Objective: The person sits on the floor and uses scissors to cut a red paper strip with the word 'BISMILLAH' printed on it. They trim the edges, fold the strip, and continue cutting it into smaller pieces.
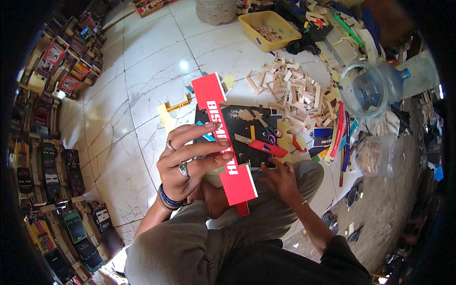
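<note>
My left hand [183,164], with rings and dark bracelets, is closed on a flat red cutout [239,186] with white lettering. The piece has a narrow middle and wider ends with white edges, and is raised in front of me at a slant. My right hand [280,179] is over my right leg at the near edge of a black board [237,114]. Its fingers are bent and apart, with nothing visible in them. Just beyond them lies a red-handled cutter knife [268,148] on the board. Scissors [269,129] lie farther up the board.
Many small wooden blocks [297,92] are heaped right of the board. Behind stands a yellow tub [270,33] with wood pieces. A large clear bottle [365,90] and coloured strips [338,133] lie to the right. Yellow scraps [166,116] are left of the board; shelves of small items [71,61] line the left.
</note>
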The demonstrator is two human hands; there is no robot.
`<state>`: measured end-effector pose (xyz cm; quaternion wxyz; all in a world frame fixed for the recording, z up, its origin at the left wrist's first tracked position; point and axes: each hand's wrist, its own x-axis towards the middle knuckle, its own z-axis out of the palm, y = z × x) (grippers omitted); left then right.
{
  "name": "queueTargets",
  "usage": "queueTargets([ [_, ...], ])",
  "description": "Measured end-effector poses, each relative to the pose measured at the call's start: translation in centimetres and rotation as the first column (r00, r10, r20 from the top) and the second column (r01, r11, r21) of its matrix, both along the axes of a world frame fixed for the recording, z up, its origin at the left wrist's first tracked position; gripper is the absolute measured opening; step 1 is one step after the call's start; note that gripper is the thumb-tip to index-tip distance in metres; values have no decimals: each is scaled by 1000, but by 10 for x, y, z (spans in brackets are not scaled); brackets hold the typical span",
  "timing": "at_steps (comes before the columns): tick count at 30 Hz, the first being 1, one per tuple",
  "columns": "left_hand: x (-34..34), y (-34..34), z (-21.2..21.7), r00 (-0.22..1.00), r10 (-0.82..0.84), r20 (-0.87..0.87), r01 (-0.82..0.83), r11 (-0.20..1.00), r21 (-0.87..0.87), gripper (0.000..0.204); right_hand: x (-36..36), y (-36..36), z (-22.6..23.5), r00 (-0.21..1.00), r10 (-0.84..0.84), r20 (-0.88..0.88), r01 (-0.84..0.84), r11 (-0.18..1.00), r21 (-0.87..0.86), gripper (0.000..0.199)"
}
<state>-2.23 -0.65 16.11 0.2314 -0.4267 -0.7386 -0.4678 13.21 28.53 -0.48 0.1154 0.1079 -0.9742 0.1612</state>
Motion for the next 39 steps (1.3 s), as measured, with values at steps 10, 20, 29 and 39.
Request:
queueTargets([
  [10, 4, -2, 1, 999, -18, -30, 16, 995, -96, 14, -22, -13, 7, 995, -86, 43, 89, 993, -73, 25],
  [20, 4, -2, -2, 999, -27, -27, 25, 997, -68, 16, -26, -14, 16, 981, -138, 138, 164, 965, -205, 21],
  [29, 4, -2, 0, 998, -49, -35, 46, 996, -77, 17, -32, -10, 17, 974, -147, 171, 186, 953, -238, 27],
  [39, 4, 0, -2, 997, -46, -61, 43, 998, -48, 18, -35, -10, 19, 979, -91, 180, 135, 959, -248, 34],
])
